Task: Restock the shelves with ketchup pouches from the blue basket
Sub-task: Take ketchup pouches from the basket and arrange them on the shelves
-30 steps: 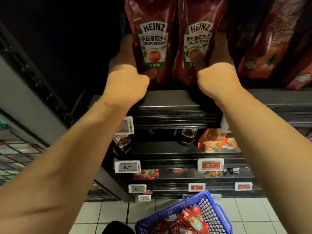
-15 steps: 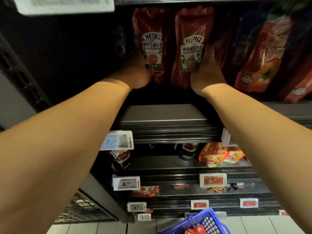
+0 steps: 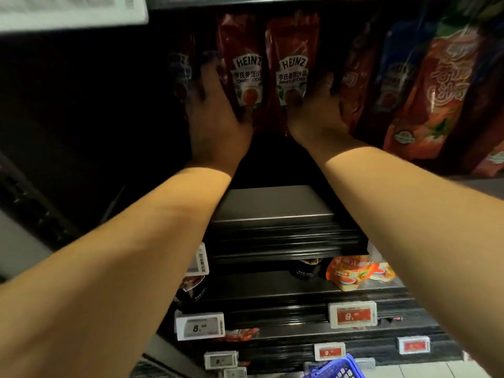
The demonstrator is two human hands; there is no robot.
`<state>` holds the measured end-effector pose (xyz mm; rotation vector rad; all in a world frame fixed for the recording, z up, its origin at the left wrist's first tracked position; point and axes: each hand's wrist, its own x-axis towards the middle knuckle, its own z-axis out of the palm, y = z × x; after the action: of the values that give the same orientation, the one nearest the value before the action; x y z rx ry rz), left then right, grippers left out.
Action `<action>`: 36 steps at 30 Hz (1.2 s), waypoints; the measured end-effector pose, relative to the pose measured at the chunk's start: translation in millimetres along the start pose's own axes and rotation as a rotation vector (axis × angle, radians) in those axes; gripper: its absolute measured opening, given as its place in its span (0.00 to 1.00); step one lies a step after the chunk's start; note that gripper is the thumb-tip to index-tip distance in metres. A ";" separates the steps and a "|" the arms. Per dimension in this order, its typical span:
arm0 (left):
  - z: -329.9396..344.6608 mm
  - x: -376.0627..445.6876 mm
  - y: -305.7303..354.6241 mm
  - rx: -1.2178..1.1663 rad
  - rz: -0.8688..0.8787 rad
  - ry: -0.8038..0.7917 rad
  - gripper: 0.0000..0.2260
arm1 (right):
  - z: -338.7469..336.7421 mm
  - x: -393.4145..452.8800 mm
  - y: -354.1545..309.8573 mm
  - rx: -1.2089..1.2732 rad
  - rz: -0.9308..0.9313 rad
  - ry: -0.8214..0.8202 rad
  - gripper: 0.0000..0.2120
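blue basket (image 3: 336, 370): cut off by bottom edge, contents unseen | left hand (image 3: 215, 115): fingertips lost in shadow left of the left ketchup pouch (image 3: 246, 75) | right hand (image 3: 316, 113): fingers hidden behind the right ketchup pouch (image 3: 293, 69) | price tag (image 3: 71, 9) above pouches: blurred, unreadable | pouch bases: too dark to tell.

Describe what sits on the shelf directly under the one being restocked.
Under the shelf with the two Heinz pouches, an orange-yellow pouch lies at right and dark packages show partly. The forearms and shelf lip cover the rest.
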<state>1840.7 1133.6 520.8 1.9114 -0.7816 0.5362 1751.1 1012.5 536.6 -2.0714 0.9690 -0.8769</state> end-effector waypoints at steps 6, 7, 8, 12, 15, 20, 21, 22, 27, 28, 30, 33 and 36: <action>15.6 5.7 -0.5 0.095 0.072 -0.125 0.32 | 15.4 -11.3 -2.8 -0.129 -0.127 0.096 0.52; 19.9 9.1 -1.4 0.093 0.050 -0.145 0.32 | 17.4 -5.0 -4.9 -0.142 -0.121 0.083 0.52; 24.1 13.2 -2.3 0.105 0.043 -0.166 0.32 | 19.0 0.9 -6.1 -0.156 -0.118 0.076 0.51; 38.6 29.5 -9.4 0.166 0.112 -0.290 0.31 | 25.6 18.6 0.8 -0.173 -0.089 0.068 0.46; 46.1 34.2 -13.6 0.215 0.138 -0.350 0.30 | 28.8 34.3 5.6 -0.161 -0.006 0.068 0.45; 46.9 33.5 -16.0 0.267 0.177 -0.362 0.34 | 34.5 41.8 14.5 -0.166 0.045 0.046 0.44; 45.5 32.5 -16.6 0.263 0.180 -0.354 0.34 | 34.9 40.0 14.8 -0.166 0.038 0.044 0.44; 43.9 31.4 -16.4 0.250 0.171 -0.341 0.34 | 34.6 37.9 15.0 -0.161 0.026 0.047 0.45; 22.7 33.9 -17.0 0.353 -0.008 -0.097 0.27 | 29.2 23.1 14.0 -0.139 -0.093 0.080 0.42; 17.5 34.8 -18.5 0.403 -0.082 -0.051 0.27 | 29.0 20.9 13.0 -0.150 -0.119 0.079 0.41; 10.5 33.9 -20.6 0.435 -0.202 -0.055 0.27 | 29.4 18.8 10.1 -0.199 -0.160 0.044 0.38; 12.1 30.3 -22.3 0.380 -0.272 -0.203 0.26 | 33.7 22.3 10.3 -0.383 -0.230 -0.067 0.35; 15.9 30.1 -25.0 0.371 -0.203 -0.335 0.27 | 40.4 29.0 14.8 -0.558 -0.307 -0.157 0.33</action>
<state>1880.2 1118.8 518.2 2.4352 -0.7205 0.2468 1792.0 993.1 511.2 -2.7744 0.8923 -0.6180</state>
